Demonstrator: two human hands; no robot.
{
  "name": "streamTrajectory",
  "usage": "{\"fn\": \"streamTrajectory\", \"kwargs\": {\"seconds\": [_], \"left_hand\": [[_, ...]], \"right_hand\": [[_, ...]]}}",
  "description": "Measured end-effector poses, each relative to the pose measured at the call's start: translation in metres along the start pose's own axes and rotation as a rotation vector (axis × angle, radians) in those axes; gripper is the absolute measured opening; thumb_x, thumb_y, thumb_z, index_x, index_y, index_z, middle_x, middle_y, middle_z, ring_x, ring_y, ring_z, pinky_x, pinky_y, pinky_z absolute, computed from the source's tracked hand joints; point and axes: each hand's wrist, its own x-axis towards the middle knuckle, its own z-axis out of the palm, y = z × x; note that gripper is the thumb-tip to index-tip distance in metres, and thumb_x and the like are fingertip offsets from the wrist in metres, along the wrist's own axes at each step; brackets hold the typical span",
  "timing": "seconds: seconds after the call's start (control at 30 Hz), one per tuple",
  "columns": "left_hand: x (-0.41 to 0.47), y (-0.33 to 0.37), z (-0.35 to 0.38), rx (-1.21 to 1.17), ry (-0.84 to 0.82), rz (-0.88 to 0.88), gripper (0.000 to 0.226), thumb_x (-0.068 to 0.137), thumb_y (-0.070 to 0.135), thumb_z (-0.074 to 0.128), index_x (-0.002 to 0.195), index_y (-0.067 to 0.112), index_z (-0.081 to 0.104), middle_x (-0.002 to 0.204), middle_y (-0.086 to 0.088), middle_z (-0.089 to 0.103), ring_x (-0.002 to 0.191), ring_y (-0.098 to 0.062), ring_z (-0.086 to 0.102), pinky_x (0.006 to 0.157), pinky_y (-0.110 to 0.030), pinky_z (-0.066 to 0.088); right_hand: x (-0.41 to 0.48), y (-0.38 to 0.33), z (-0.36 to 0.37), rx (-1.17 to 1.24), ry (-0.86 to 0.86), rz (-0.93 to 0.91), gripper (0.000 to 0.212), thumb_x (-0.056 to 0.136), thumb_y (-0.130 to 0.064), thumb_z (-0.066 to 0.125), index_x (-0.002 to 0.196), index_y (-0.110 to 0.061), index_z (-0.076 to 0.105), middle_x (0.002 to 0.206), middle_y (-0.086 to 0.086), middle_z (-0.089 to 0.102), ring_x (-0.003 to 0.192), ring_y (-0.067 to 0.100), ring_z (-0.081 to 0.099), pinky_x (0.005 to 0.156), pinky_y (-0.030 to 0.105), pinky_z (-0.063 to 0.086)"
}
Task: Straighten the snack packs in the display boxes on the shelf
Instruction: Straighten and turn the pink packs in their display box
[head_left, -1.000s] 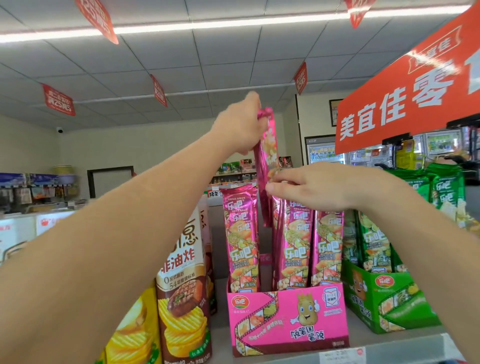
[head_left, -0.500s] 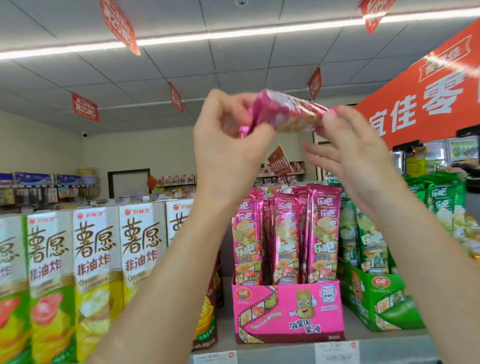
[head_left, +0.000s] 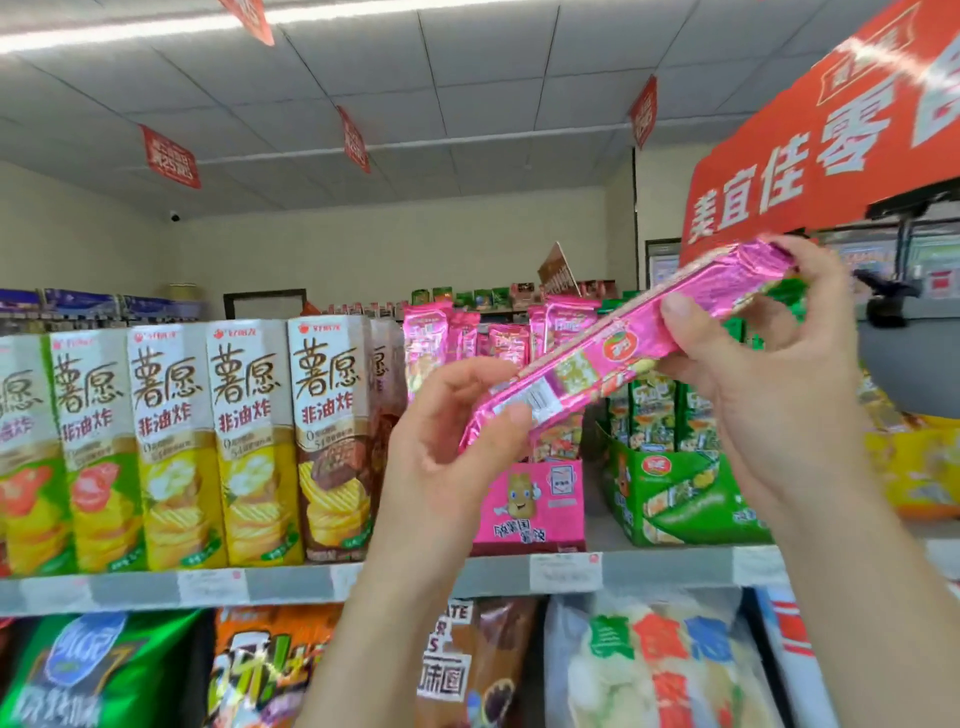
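A person's two hands hold one pink snack pack (head_left: 587, 371) in the air in front of the shelf (head_left: 291, 584). The pack lies slantwise, its lower end at the left hand (head_left: 447, 457) and its upper, crimped end at the right hand (head_left: 779, 405).

The left hand pinches the lower end: the thumb presses on the printed face and the curled fingers close beneath it. The right hand grips the upper half, with the thumb laid across the face and the fingers wrapped behind the crimped end.

Directly behind and between the hands stands the pink display box (head_left: 530, 499), partly covered by the left hand and by the held pack. More pink packs (head_left: 426, 338) stand upright in it, their tops showing above the left hand.

Below the right hand, just beside the pink box, sits a green display box (head_left: 675, 493) with green packs (head_left: 654, 410) upright inside.

To the outer side of the left hand runs a row of tall chip cartons (head_left: 249, 441), set side by side on the same shelf.

A price label (head_left: 565, 571) sits on the shelf edge beneath the pink box. Large snack bags (head_left: 665, 660) fill the tier below both wrists. A red banner (head_left: 831, 140) hangs above the right hand.
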Motion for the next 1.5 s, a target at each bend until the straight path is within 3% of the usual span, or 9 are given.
{"fn": "streamTrajectory", "kwargs": {"seconds": [0.17,0.3,0.43,0.67,0.9,1.03,1.17,1.37,1.5], "left_hand": [[-0.028,-0.002,0.010,0.098,0.033,-0.153,0.035,0.070,0.020,0.075,0.105,0.018,0.070,0.095,-0.001,0.077,0.086,-0.015,0.072,0.069,-0.022,0.057],[-0.045,0.000,0.014,0.217,-0.022,-0.108,0.026,0.073,0.024,0.078,0.099,0.024,0.073,0.095,0.007,0.077,0.087,-0.007,0.071,0.073,-0.017,0.054],[-0.062,-0.002,0.023,0.405,-0.077,-0.109,0.023,0.081,0.030,0.072,0.104,0.030,0.072,0.090,0.009,0.075,0.075,-0.002,0.064,0.061,-0.027,0.054],[-0.077,-0.006,0.032,0.541,-0.057,-0.075,0.018,0.081,0.045,0.069,0.096,0.036,0.063,0.074,0.013,0.066,0.057,0.000,0.054,0.050,-0.017,0.043],[-0.085,-0.013,0.037,0.497,-0.087,-0.127,0.031,0.076,0.041,0.075,0.105,0.038,0.066,0.093,0.009,0.072,0.081,-0.009,0.069,0.067,-0.026,0.055],[-0.093,-0.020,0.039,0.698,-0.002,0.015,0.033,0.072,0.036,0.077,0.101,0.044,0.065,0.096,0.016,0.063,0.088,-0.005,0.062,0.071,-0.020,0.050],[-0.096,-0.019,0.039,0.877,0.006,0.188,0.038,0.075,0.029,0.075,0.113,0.030,0.067,0.100,0.017,0.056,0.093,-0.003,0.057,0.074,-0.019,0.047],[-0.100,-0.022,0.048,1.113,-0.062,0.336,0.045,0.074,0.012,0.064,0.118,0.020,0.063,0.107,0.003,0.055,0.096,-0.022,0.056,0.073,-0.040,0.050],[-0.102,-0.026,0.062,1.176,-0.077,0.388,0.050,0.069,0.003,0.065,0.118,0.015,0.060,0.106,-0.008,0.059,0.095,-0.027,0.053,0.073,-0.042,0.048]], "right_hand": [[-0.019,-0.003,-0.020,-0.001,-0.025,0.003,0.057,0.072,-0.017,0.081,0.116,-0.036,0.050,0.098,-0.009,0.068,0.090,0.013,0.068,0.075,0.041,0.059],[-0.036,-0.009,-0.028,-0.026,-0.082,-0.020,0.056,0.070,-0.016,0.081,0.112,-0.036,0.050,0.103,-0.005,0.065,0.096,0.015,0.064,0.074,0.033,0.058],[-0.058,-0.014,-0.026,-0.039,-0.178,-0.066,0.063,0.071,0.006,0.077,0.113,-0.027,0.044,0.107,-0.004,0.059,0.087,0.000,0.066,0.069,0.019,0.056],[-0.086,-0.019,-0.029,0.000,-0.204,0.012,0.060,0.068,-0.001,0.078,0.109,-0.025,0.042,0.109,0.000,0.056,0.087,0.007,0.066,0.071,0.025,0.057],[-0.100,-0.023,-0.043,-0.024,-0.225,0.075,0.055,0.069,-0.012,0.078,0.109,-0.031,0.046,0.109,0.000,0.057,0.082,0.014,0.068,0.071,0.032,0.059],[-0.102,-0.022,-0.062,-0.183,-0.200,0.051,0.043,0.077,-0.027,0.080,0.105,-0.032,0.048,0.099,-0.008,0.058,0.088,0.006,0.061,0.076,0.021,0.053],[-0.104,-0.028,-0.087,-0.253,-0.304,0.188,0.060,0.065,-0.046,0.084,0.115,-0.042,0.050,0.101,-0.004,0.064,0.086,0.023,0.067,0.077,0.039,0.058],[-0.117,-0.028,-0.095,-0.321,-0.338,0.213,0.046,0.067,-0.030,0.085,0.106,-0.041,0.062,0.094,-0.011,0.068,0.075,0.004,0.066,0.071,0.017,0.055],[-0.132,-0.022,-0.090,-0.318,-0.293,0.216,0.048,0.064,-0.020,0.085,0.101,-0.040,0.062,0.095,-0.004,0.071,0.078,0.007,0.070,0.070,0.019,0.056]]}}
